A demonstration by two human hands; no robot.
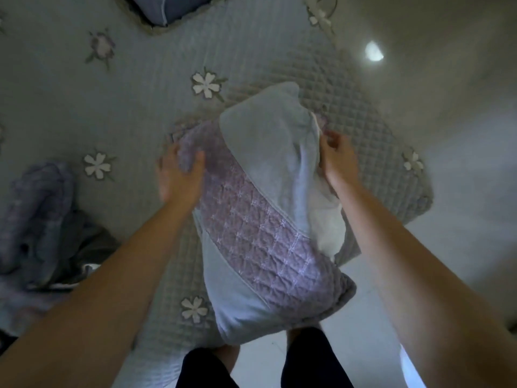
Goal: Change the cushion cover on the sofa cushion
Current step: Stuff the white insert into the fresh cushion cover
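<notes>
Left hand, right hand tight on quilted lilac cover (white cushion inside)

Cushion cover pale blue w/ lilac quilted band; sofa throw blue-grey, white flowers.

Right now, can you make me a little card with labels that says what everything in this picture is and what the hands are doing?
cover: light blue with a purple quilted band, pulled over most of the cushion
inner cushion: white, showing at the cover's open right side
left hand: grips the cover's purple top corner
right hand: pinches the cover's open edge
sofa throw: quilted, with white flowers
crumpled cloth: purple, lying on the left
floor: pale, with a round light reflection
</notes>
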